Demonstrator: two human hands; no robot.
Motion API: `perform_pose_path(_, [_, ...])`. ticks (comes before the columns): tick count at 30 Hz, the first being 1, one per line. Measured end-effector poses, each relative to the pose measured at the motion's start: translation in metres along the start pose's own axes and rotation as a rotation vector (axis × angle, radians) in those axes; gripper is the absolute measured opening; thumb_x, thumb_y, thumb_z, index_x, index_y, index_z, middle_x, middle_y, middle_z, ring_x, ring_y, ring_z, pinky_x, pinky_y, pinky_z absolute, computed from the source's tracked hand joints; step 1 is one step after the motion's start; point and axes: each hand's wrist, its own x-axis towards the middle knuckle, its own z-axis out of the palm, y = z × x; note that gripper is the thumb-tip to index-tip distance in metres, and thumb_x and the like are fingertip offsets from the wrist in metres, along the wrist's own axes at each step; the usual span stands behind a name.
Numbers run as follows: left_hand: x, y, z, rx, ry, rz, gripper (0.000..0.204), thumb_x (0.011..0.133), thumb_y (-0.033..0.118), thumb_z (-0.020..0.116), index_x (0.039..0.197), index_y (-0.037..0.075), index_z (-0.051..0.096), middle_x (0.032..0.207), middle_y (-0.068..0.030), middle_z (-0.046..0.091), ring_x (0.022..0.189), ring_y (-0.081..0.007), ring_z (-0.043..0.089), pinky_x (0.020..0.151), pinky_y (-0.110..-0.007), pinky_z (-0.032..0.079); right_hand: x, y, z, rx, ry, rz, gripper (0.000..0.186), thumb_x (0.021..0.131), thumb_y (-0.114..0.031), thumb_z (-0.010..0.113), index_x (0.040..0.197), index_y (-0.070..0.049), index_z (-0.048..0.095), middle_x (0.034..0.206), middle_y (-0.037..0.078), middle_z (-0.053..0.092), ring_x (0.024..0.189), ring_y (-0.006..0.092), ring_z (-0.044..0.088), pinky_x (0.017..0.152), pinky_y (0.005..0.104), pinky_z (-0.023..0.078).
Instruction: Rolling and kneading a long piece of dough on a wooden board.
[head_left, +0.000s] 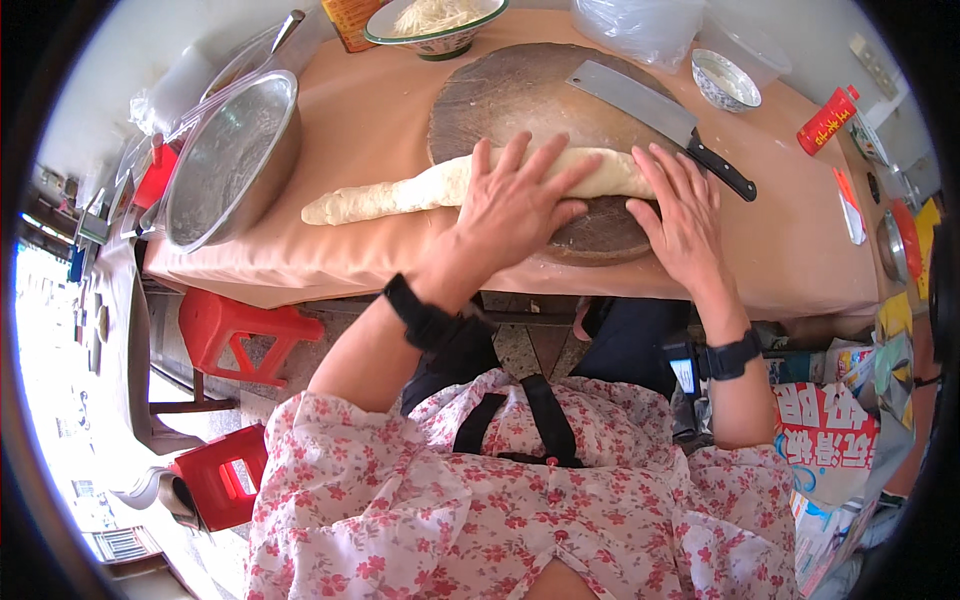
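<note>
A long, pale roll of dough (400, 194) lies across the near part of a round wooden chopping board (490, 95). Its thinner left end reaches past the board onto the table. My left hand (515, 200) rests flat on the middle of the roll, fingers spread. Over the right end lies my right hand (682, 210), its fingers stretched out and partly covering the dough. Both palms hide some of the roll. Just beyond my right hand, a cleaver (630, 98) with a black handle lies on the board, its handle sticking out past the right edge.
A large metal basin (240, 160) stands at the left. At the back are a bowl of pale shreds (437, 25) and a small patterned bowl of white powder (725, 80). A red bottle (828, 121) lies at the right. Red stools (240, 335) stand below the table's left edge.
</note>
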Motion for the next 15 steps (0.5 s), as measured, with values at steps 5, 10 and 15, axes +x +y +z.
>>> perform_pose_path(5, [-0.030, 0.000, 0.005, 0.000, 0.154, 0.120, 0.063, 0.092, 0.045, 0.058, 0.150, 0.034, 0.037, 0.156, -0.0037, 0.033, 0.142, -0.0321, 0.031, 0.112, -0.059, 0.020, -0.020, -0.002, -0.009, -0.026, -0.009, -0.030, 0.058, 0.096, -0.049, 0.050, 0.148, -0.023, 0.041, 0.150, 0.008, 0.042, 0.136, 0.0359, 0.039, 0.109, 0.0613, 0.025])
perform_pose_path(10, [-0.061, -0.032, 0.013, -0.078, 0.223, -0.077, 0.064, 0.090, 0.042, 0.062, 0.149, 0.032, 0.038, 0.157, -0.0035, 0.032, 0.142, -0.0306, 0.031, 0.113, -0.060, 0.017, -0.007, -0.013, -0.013, -0.046, -0.092, 0.010, 0.061, 0.095, -0.052, 0.051, 0.148, -0.024, 0.040, 0.151, 0.009, 0.040, 0.138, 0.0366, 0.036, 0.109, 0.0631, 0.024])
perform_pose_path(15, [-0.093, -0.070, 0.020, -0.031, 0.259, -0.255, 0.063, 0.089, 0.029, 0.066, 0.147, 0.029, 0.042, 0.144, -0.0048, 0.045, 0.133, -0.0278, 0.043, 0.113, -0.059, 0.015, 0.021, -0.063, -0.005, 0.094, -0.106, -0.197, 0.063, 0.093, -0.054, 0.054, 0.147, -0.027, 0.041, 0.149, 0.009, 0.042, 0.138, 0.0379, 0.037, 0.110, 0.0639, 0.024])
